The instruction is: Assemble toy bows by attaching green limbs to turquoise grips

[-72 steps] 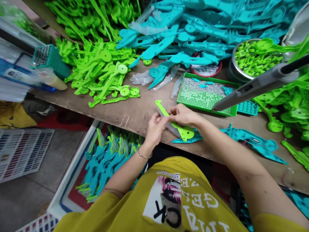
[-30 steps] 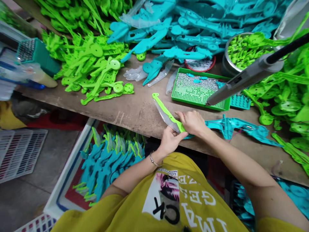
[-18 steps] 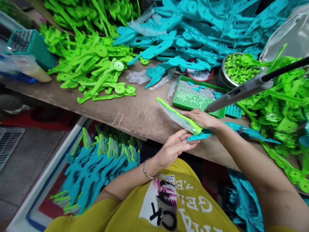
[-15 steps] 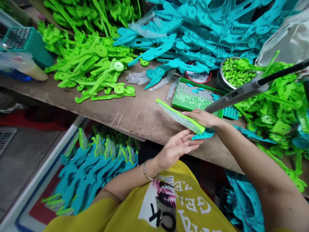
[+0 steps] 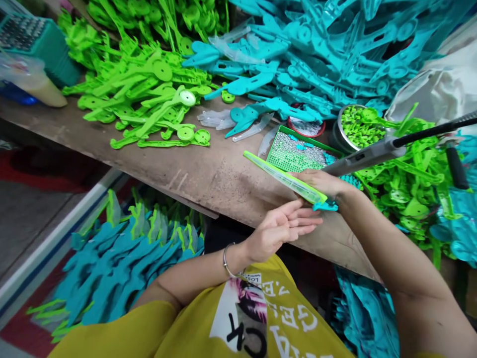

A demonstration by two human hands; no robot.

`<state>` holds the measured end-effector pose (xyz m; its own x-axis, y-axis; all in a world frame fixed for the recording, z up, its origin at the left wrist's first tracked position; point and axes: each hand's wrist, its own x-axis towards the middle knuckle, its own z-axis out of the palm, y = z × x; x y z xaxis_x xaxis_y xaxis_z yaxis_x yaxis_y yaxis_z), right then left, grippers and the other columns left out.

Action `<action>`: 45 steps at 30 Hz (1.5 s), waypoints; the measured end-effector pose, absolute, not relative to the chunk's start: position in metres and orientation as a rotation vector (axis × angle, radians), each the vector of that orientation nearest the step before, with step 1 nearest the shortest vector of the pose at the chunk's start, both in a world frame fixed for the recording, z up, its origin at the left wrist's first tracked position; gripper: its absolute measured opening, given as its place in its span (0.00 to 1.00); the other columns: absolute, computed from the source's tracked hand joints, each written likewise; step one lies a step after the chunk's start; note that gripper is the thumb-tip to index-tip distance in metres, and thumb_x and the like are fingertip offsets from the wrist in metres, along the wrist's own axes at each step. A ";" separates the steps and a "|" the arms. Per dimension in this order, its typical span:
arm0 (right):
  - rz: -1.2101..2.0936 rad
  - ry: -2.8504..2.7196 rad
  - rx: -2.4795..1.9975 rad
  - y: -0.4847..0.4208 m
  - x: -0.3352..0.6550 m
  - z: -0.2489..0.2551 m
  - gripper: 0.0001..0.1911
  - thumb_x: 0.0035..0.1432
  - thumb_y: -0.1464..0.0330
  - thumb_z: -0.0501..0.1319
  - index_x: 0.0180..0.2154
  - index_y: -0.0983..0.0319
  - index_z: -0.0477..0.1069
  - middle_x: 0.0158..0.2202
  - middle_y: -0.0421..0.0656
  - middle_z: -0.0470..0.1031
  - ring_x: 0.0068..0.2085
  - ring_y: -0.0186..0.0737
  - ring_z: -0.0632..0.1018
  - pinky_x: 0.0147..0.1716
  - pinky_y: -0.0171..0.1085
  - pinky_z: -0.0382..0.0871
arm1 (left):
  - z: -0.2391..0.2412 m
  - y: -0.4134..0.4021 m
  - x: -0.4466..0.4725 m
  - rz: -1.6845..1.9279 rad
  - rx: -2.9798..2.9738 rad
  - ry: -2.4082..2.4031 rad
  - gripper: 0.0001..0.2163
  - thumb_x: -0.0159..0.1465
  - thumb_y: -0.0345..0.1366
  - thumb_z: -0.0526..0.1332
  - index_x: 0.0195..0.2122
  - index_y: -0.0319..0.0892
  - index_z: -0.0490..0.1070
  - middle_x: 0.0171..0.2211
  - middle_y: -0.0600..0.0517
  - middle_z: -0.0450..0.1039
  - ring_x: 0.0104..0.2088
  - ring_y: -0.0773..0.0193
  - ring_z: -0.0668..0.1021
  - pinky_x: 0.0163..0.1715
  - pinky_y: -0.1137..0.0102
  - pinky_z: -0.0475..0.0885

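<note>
My right hand (image 5: 321, 183) grips a long, narrow plastic piece (image 5: 285, 175), bright green along its edge with a clear part on it. A short bit of teal plastic (image 5: 325, 206) shows at its near end; how it joins is hidden. The far end of the piece points left over the table. My left hand (image 5: 279, 229) is just below, palm turned up and fingers stretched out. Its fingertips lie close under the piece; I cannot tell whether they touch it. The right fingers are partly hidden behind the piece.
A green tray (image 5: 294, 151) of small metal bits stands behind the hands, near a metal bowl (image 5: 359, 128) of small green parts. A grey tool (image 5: 361, 158) slants in from the right. Green parts (image 5: 149, 99) and teal parts (image 5: 305, 49) are heaped behind. Teal assemblies (image 5: 108, 268) lie lower left.
The plastic piece has tipped, showing more of its thin edge and less of its clear face. Both hands have shifted slightly right in view, and the camera view has moved a little.
</note>
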<state>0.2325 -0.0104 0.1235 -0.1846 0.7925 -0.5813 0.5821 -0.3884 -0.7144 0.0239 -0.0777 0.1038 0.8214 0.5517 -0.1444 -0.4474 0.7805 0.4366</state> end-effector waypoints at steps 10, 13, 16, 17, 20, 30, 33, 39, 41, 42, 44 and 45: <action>1.054 -1.908 -2.048 -0.038 0.188 0.075 0.30 0.72 0.53 0.44 0.32 0.61 0.78 0.26 0.44 0.74 0.28 0.38 0.71 0.32 0.36 0.56 | 0.063 -0.057 0.021 0.537 0.666 0.778 0.17 0.51 0.42 0.77 0.36 0.37 0.79 0.34 0.49 0.81 0.33 0.66 0.78 0.38 0.71 0.73; 0.974 -1.881 -2.163 -0.042 0.183 0.068 0.31 0.72 0.52 0.45 0.34 0.60 0.80 0.31 0.48 0.80 0.34 0.42 0.78 0.34 0.36 0.59 | 0.052 -0.055 0.023 0.548 0.786 0.856 0.15 0.51 0.41 0.77 0.34 0.37 0.79 0.29 0.51 0.79 0.30 0.67 0.76 0.32 0.72 0.71; 0.972 -1.835 -2.156 -0.042 0.184 0.069 0.30 0.71 0.51 0.46 0.33 0.60 0.79 0.30 0.48 0.79 0.34 0.43 0.78 0.33 0.36 0.59 | 0.049 -0.057 0.024 0.574 0.825 0.906 0.15 0.52 0.40 0.76 0.34 0.36 0.79 0.29 0.51 0.78 0.29 0.67 0.76 0.31 0.72 0.70; 0.999 -1.816 -2.117 -0.042 0.185 0.071 0.30 0.71 0.51 0.46 0.31 0.60 0.78 0.28 0.47 0.77 0.32 0.41 0.76 0.32 0.36 0.58 | 0.050 -0.058 0.024 0.575 0.818 0.907 0.15 0.52 0.41 0.76 0.34 0.36 0.79 0.29 0.51 0.79 0.29 0.67 0.76 0.31 0.72 0.70; 1.184 -1.716 -1.928 -0.039 0.194 0.078 0.31 0.70 0.49 0.46 0.25 0.61 0.72 0.21 0.40 0.66 0.26 0.35 0.66 0.29 0.36 0.54 | 0.062 -0.060 0.022 0.562 0.733 0.812 0.17 0.54 0.44 0.76 0.38 0.37 0.79 0.34 0.48 0.80 0.33 0.63 0.80 0.36 0.71 0.73; 1.708 -1.493 -1.896 -0.019 0.229 0.129 0.32 0.57 0.38 0.56 0.21 0.59 0.64 0.19 0.36 0.59 0.24 0.31 0.59 0.23 0.36 0.53 | 0.100 -0.069 0.023 0.489 0.381 0.319 0.20 0.56 0.29 0.68 0.51 0.41 0.76 0.51 0.44 0.79 0.54 0.48 0.81 0.60 0.55 0.71; 1.774 -1.358 -1.939 -0.018 0.231 0.135 0.33 0.53 0.37 0.60 0.20 0.60 0.63 0.18 0.35 0.59 0.23 0.30 0.59 0.22 0.35 0.53 | 0.099 -0.071 0.026 0.506 0.379 0.245 0.22 0.55 0.26 0.66 0.52 0.43 0.75 0.53 0.45 0.78 0.55 0.49 0.80 0.61 0.55 0.69; 1.827 -1.178 -1.932 -0.019 0.230 0.136 0.31 0.46 0.39 0.67 0.20 0.60 0.65 0.17 0.35 0.64 0.21 0.29 0.61 0.19 0.34 0.54 | 0.096 -0.075 0.028 0.524 0.395 0.212 0.26 0.55 0.25 0.65 0.56 0.42 0.73 0.57 0.41 0.76 0.56 0.47 0.79 0.62 0.52 0.68; 1.840 -1.182 -1.925 -0.020 0.231 0.134 0.31 0.46 0.40 0.67 0.19 0.60 0.65 0.16 0.35 0.63 0.20 0.29 0.60 0.18 0.34 0.53 | 0.096 -0.076 0.028 0.528 0.395 0.210 0.27 0.54 0.25 0.65 0.56 0.42 0.73 0.56 0.42 0.77 0.56 0.48 0.79 0.62 0.52 0.68; 1.849 -1.192 -1.916 -0.020 0.232 0.132 0.32 0.47 0.40 0.67 0.19 0.60 0.65 0.16 0.35 0.62 0.20 0.29 0.60 0.18 0.34 0.53 | 0.095 -0.076 0.028 0.531 0.396 0.210 0.27 0.54 0.24 0.65 0.56 0.42 0.73 0.56 0.43 0.77 0.56 0.49 0.80 0.61 0.53 0.68; 1.857 -1.209 -1.902 -0.020 0.233 0.130 0.31 0.49 0.40 0.66 0.19 0.60 0.66 0.16 0.35 0.62 0.20 0.29 0.60 0.18 0.34 0.53 | 0.095 -0.077 0.027 0.534 0.400 0.214 0.27 0.53 0.24 0.65 0.56 0.43 0.73 0.55 0.44 0.77 0.55 0.50 0.80 0.60 0.55 0.69; 1.856 -1.215 -1.896 -0.021 0.233 0.129 0.31 0.50 0.41 0.66 0.19 0.60 0.66 0.16 0.35 0.62 0.20 0.29 0.60 0.18 0.34 0.53 | 0.095 -0.078 0.027 0.534 0.402 0.217 0.26 0.53 0.24 0.65 0.55 0.43 0.74 0.55 0.44 0.78 0.55 0.50 0.80 0.60 0.56 0.69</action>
